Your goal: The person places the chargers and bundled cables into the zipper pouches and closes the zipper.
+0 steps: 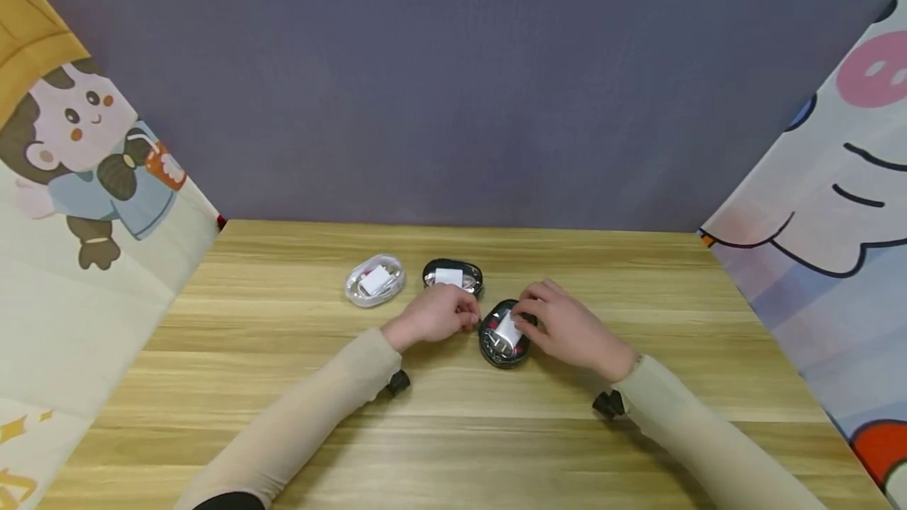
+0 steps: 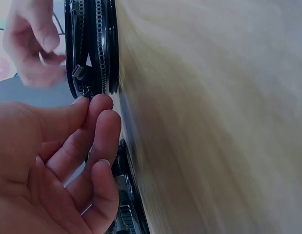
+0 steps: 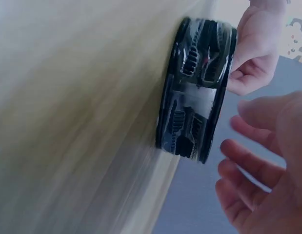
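A black-rimmed oval case with clear sides [image 1: 501, 349] lies between the hands. A coiled dark cable [image 2: 99, 36] with a USB-C plug [image 2: 78, 72] shows through its wall, and a white label covers part of its top. My left hand [image 1: 441, 313] pinches with thumb and forefinger at this case's left edge; the fingertips hide what is between them. My right hand [image 1: 567, 333] hovers at the case's right side, its fingers [image 3: 248, 163] loosely bent and apart from the wall in the right wrist view.
Behind my left hand lies a second black-rimmed case [image 1: 468, 267], partly covered by it. Farther left is a white-rimmed case [image 1: 354, 287] with a white label. A grey wall [image 1: 453, 101] stands along the back edge of the wooden table [image 1: 453, 439], with printed cloth panels at both sides.
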### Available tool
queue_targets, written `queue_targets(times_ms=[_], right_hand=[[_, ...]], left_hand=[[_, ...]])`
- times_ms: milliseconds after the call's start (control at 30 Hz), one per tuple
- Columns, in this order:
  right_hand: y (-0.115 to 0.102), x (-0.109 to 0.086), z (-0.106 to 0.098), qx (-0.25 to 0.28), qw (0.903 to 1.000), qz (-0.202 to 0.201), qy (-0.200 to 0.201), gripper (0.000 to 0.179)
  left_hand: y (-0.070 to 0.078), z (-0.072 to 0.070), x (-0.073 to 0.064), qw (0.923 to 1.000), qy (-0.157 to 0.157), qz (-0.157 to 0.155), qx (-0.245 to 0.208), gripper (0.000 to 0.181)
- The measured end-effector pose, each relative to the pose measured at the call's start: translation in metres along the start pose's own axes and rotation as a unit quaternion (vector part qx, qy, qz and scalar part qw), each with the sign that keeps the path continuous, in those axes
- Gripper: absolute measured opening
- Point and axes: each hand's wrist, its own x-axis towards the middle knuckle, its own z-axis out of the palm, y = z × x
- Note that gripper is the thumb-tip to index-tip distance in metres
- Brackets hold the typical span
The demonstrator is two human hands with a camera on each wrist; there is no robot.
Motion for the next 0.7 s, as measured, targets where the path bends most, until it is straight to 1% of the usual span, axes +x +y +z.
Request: queue_targets(times_ms=[67,167,267,400,467,600,700], right_hand=[[0.001,0.008,0.003,0.026,0.9996,-0.002,-0.009,0.021],[0.004,0.019,0.01,0.068,0.9968,-0.009,-0.04,0.026],[0.008,0.026,0.016,0.112,0.9914,-0.002,-0.066,0.021],[0.011,0.029,0.021,0.161,0.984,0.027,-0.071,0.007],[0.011,0.028,0.022,0.17,0.9824,0.039,-0.067,0.005],[0.011,0.027,0.023,0.168,0.9826,0.052,-0.06,0.006],[0.011,0.026,0.022,0.168,0.9826,0.056,-0.056,0.006]], left_hand=[[0.0,0.0,0.0,1.0,0.001,0.002,0.0,0.012],[0.0,0.0,-0.001,1.0,0.001,0.01,-0.001,0.011],[0.002,0.0,-0.001,0.9999,-0.004,0.014,0.001,0.011],[0.004,0.001,-0.001,0.9995,-0.017,0.024,0.007,0.012],[0.004,0.001,-0.001,0.9992,-0.022,0.031,0.008,0.01],[0.005,0.001,0.0,0.9991,-0.025,0.033,-0.009,0.002],[0.006,0.002,0.0,0.999,-0.027,0.031,-0.017,0.005]])
